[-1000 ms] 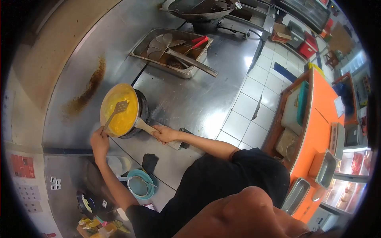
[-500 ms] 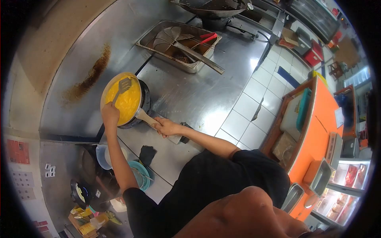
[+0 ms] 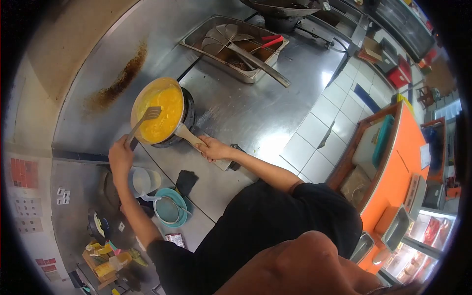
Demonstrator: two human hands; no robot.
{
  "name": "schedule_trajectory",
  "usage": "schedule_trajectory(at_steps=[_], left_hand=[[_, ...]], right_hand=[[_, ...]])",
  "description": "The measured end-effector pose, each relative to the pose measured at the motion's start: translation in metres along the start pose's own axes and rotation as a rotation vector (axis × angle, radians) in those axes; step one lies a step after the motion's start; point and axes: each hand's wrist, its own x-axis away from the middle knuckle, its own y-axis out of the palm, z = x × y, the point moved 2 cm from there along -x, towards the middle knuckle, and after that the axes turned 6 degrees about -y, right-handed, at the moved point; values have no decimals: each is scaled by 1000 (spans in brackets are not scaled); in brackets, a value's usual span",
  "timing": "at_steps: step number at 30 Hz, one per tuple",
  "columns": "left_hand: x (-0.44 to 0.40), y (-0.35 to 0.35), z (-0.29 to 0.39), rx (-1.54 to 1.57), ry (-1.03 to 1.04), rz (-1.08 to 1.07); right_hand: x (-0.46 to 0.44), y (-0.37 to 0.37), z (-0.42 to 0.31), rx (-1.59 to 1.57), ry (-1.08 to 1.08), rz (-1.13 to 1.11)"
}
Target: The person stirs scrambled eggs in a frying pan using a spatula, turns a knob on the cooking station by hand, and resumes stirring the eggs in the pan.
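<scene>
A cream-coloured frying pan point(image 3: 136, 101) sits on a black burner ring point(image 3: 189, 112), holding a yellow, egg-like mixture point(image 3: 167, 118) with soft curds. Fingers closed round the handle of a grey slotted spatula point(image 3: 138, 125), my left hand point(image 3: 121, 156) is just outside the pan's near left rim. The spatula's slotted head rests in the yellow mixture. My right hand point(image 3: 214, 149) is wrapped round the end of the pan's beige handle point(image 3: 189, 135).
Behind the pan, a metal tray point(image 3: 248, 76) holds strainers and a red-handled tool. A wok point(image 3: 285, 9) stands farther back. Near my left forearm are a turquoise bowl point(image 3: 183, 216), a clear plastic jug point(image 3: 140, 182) and a black cloth point(image 3: 187, 182). An orange counter point(image 3: 393, 162) lies right.
My left hand has drawn back toward me and left, out from over the pan. The spatula head has shifted lower in the mixture. My right hand keeps its grip on the pan handle.
</scene>
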Motion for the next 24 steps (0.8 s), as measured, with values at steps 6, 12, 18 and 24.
schedule_trajectory(at_steps=[6,12,18,24], left_hand=[[41,-49,20,-79,85,-140],[43,3,41,-194,155,-139],[12,68,52,-172,83,35],[-41,125,27,-122,109,166]], right_hand=[[0,0,1,16,-4,-4],[0,-1,0,30,27,12],[2,-3,0,21,49,27],[-6,3,13,30,34,94]])
